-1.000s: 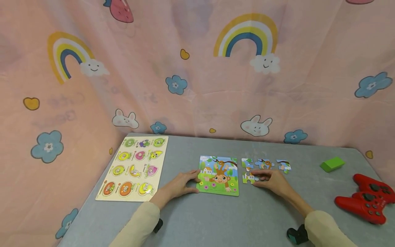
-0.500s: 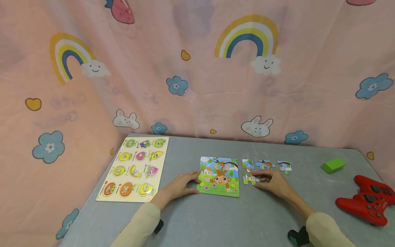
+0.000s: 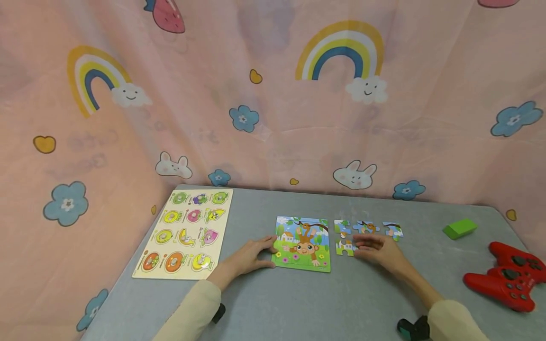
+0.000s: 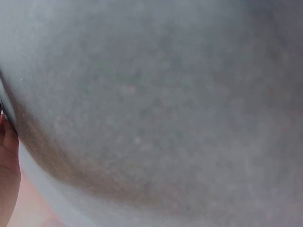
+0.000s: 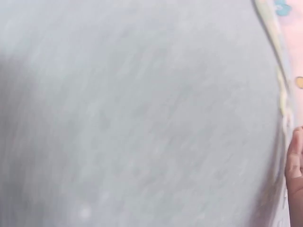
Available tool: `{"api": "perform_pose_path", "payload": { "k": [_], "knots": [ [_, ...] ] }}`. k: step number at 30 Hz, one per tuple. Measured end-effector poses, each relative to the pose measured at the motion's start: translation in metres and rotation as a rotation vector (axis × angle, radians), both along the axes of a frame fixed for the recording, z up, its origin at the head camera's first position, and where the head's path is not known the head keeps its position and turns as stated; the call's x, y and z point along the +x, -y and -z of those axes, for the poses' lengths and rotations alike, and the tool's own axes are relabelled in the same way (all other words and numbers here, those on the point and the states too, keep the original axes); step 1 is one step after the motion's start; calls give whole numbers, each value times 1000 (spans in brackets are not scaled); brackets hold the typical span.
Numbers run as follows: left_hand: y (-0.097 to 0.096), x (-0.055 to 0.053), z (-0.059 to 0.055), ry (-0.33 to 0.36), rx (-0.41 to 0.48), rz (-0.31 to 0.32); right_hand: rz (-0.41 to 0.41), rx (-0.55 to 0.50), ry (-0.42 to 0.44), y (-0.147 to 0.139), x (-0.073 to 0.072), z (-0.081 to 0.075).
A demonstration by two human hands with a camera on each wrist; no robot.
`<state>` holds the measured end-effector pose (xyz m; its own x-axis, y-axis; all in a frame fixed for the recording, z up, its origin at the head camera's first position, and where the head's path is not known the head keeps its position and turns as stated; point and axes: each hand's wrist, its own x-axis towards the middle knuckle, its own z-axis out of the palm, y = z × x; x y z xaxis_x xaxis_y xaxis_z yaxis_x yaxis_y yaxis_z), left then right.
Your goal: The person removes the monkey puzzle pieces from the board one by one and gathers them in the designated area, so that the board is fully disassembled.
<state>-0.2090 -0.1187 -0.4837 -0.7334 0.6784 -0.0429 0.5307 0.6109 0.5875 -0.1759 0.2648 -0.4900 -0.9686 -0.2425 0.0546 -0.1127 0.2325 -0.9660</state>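
A square monkey jigsaw board (image 3: pixel 303 244) lies on the grey table in the head view. My left hand (image 3: pixel 256 253) rests at its left side, fingertips on the edge and thumb by the lower left corner. Right of the board lie several loose jigsaw pieces: a corner piece (image 3: pixel 342 226), a branch piece (image 3: pixel 365 227), a piece with leaves (image 3: pixel 393 229) and a house piece (image 3: pixel 344 246). My right hand (image 3: pixel 379 251) is beside the house piece, its loosely bent fingertips right at that piece's right edge. Both wrist views show mostly bare table, with the fingers at one edge.
A cream fruit puzzle board (image 3: pixel 183 232) lies on the left. Towards the right are a green block (image 3: pixel 459 228) and a red game controller (image 3: pixel 505 277). A pink patterned curtain (image 3: pixel 281 142) hangs behind the table (image 3: pixel 298 303).
My right hand has let go of the house piece and drawn back slightly to the right. The left hand and the monkey board have stayed in place.
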Motion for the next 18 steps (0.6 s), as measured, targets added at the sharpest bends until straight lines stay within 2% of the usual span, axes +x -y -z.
{"api": "perform_pose_path", "payload": {
  "k": [4, 7, 10, 18],
  "knots": [
    [0, 0, 0, 5, -5, -4, -4, -14, 64, 2, 3, -4],
    [0, -1, 1, -1, -1, 3, -23, -66, 118, 7, 3, -5],
    [0, -1, 1, -6, 1, 7, -50, -128, 147, 14, 3, -5],
    [1, 0, 0, 9, 0, -1, -30, -217, 204, 36, 5, -7]
  ]
}}
